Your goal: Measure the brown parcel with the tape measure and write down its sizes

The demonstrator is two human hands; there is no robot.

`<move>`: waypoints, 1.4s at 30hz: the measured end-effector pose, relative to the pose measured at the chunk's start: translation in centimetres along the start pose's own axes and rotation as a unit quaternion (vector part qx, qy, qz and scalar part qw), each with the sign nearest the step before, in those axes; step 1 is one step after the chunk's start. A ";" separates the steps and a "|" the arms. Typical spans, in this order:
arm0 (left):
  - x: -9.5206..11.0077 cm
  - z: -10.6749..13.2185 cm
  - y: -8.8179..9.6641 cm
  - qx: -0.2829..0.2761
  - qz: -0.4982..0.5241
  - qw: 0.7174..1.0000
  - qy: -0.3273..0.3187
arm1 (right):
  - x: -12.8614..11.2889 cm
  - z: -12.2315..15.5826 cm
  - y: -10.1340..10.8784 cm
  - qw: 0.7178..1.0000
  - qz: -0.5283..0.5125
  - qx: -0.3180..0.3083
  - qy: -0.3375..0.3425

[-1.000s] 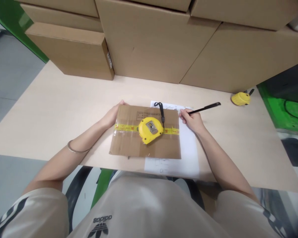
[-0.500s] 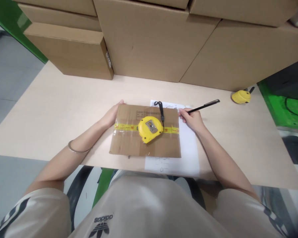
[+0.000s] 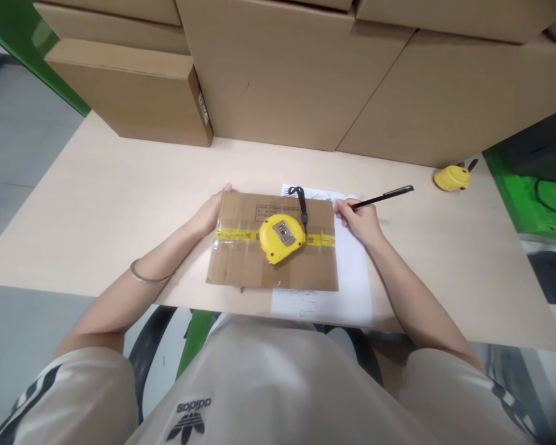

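Observation:
A small cardboard box (image 3: 241,269) bound with yellow printed tape lies in front of me. On top of it rests a yellow tape measure (image 3: 274,247) with a black wrist strap. My left hand (image 3: 214,210) grips the box's left side, its fingers partly hidden behind the far corner. Between the fingers of my right hand (image 3: 362,220) is a black pen (image 3: 389,196), its back end pointing up and right. That hand rests by the box's right edge, over a white sheet of paper (image 3: 356,278) with handwriting, partly covered by the box.
Large cardboard boxes (image 3: 296,80) form a wall along the table's far side. A flatter carton (image 3: 134,99) stands at the back left. Another yellow tape measure (image 3: 451,178) sits at the right rear of the pale table (image 3: 97,204). A green chair (image 3: 28,55) is beyond the left corner.

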State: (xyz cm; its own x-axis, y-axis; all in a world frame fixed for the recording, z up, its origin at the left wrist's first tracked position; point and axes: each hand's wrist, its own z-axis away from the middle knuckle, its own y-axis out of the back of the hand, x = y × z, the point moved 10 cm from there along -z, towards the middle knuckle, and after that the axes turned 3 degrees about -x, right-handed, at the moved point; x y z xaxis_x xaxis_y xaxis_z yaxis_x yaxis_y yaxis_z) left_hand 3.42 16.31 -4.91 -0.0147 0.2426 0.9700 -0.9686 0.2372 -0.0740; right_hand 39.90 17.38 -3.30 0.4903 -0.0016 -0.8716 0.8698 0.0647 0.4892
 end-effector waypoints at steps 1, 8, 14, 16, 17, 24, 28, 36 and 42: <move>0.0 0.0 0.0 0.001 -0.001 1.000 -0.001 | 0.0 0.0 -0.2 1.000 0.002 -0.007 -0.001; 0.1 0.0 -0.1 0.006 0.017 1.000 0.004 | -0.4 0.2 -0.4 1.000 0.012 -0.010 0.007; 0.5 0.3 -0.2 0.014 0.018 1.000 0.007 | -0.1 0.0 0.1 0.999 0.036 -0.001 -0.012; 0.6 0.3 -0.2 0.018 0.018 1.000 0.007 | 0.2 0.1 0.6 0.998 0.057 0.017 -0.023; 0.7 0.3 -0.2 0.018 0.018 1.000 0.008 | 0.3 0.2 0.9 0.997 0.074 0.025 -0.027; 0.4 0.9 -0.2 0.037 0.034 0.999 0.014 | 0.0 1.2 1.9 0.965 0.253 0.039 -0.058; 0.9 2.2 -0.3 0.083 0.067 0.994 0.008 | 0.0 1.4 1.4 0.947 0.313 0.018 -0.071; 3.8 6.5 -0.8 0.120 0.037 0.982 -0.137 | -6.6 2.2 3.0 0.948 0.315 0.052 0.001; 4.7 7.8 -0.8 0.084 -0.132 0.971 -0.183 | -18.5 5.7 -4.4 0.913 0.137 -0.216 0.317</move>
State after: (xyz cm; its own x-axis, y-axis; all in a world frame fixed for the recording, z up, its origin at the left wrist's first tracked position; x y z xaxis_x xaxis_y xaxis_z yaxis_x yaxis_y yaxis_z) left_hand 2.15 9.92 1.50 0.1820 -0.1629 0.9697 -0.9769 0.0820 0.1971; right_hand 27.31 11.42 10.80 0.4364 0.6427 -0.6297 0.5495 0.3638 0.7521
